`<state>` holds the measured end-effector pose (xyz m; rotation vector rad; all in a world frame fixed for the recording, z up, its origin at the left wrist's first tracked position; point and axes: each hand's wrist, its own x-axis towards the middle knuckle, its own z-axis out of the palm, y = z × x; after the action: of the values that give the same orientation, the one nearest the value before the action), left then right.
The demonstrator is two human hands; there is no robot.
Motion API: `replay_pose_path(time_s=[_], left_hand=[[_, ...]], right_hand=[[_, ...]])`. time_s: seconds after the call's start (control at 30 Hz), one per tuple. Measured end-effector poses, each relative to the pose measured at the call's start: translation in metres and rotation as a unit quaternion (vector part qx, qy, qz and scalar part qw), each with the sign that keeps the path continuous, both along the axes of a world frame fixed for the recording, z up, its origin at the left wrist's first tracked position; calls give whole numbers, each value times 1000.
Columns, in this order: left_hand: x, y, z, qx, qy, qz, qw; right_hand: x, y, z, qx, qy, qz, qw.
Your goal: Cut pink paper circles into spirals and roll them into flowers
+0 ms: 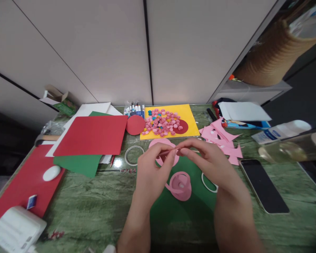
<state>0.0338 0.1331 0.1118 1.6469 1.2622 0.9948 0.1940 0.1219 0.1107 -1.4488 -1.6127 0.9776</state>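
Observation:
Fingertips of my left hand (151, 170) and my right hand (213, 160) meet in a pinch over the green sheet (197, 207). Between them is a thin pink paper piece (165, 153), mostly covered by the fingers. Behind my left hand lies a rounded pink paper shape (162, 141), partly hidden. A loosely coiled pink paper spiral (185, 194) rests on the green sheet below my hands. To its right, close to my right wrist, is a white ring (205, 184). A tape roll (126, 156) lies left of my left hand.
Pink paper scraps (234, 151) and a phone (264, 186) are on the right, beside bottles. Many small pink pieces (160, 123) cover a yellow sheet (188, 112) at the back. Red paper (92, 135) and a white device (17, 228) are on the left.

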Motion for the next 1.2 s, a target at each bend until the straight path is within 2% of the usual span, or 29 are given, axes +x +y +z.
replay_pose_path(time_s=[1.2], left_hand=[[-1, -2, -1, 35, -4, -1, 999]], right_hand=[[-1, -2, 1, 24, -17, 0, 1000]])
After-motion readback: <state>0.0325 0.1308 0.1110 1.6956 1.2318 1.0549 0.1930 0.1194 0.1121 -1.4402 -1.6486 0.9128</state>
